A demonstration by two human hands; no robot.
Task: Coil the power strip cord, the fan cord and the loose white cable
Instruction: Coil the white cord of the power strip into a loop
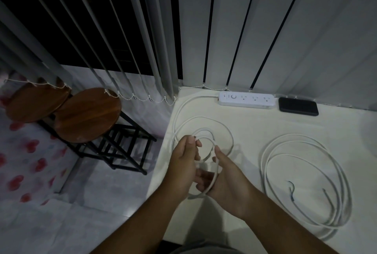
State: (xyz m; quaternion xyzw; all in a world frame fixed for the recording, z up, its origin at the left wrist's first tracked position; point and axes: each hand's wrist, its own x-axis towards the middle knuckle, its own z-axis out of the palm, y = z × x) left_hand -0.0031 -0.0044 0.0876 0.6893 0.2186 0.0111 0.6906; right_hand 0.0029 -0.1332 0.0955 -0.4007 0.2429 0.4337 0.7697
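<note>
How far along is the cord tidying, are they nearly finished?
Partly. The loose white cable already lies in rough loops on the table, ends free. In hand: the left hand and right hand are looping the power strip cord; most of it still trails on the table to the power strip. No fan cord is in view.

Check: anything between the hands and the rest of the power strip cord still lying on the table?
Nothing visible. Both the left hand and right hand already hold the power strip cord; its remaining loops lie on bare table up to the power strip.
</note>
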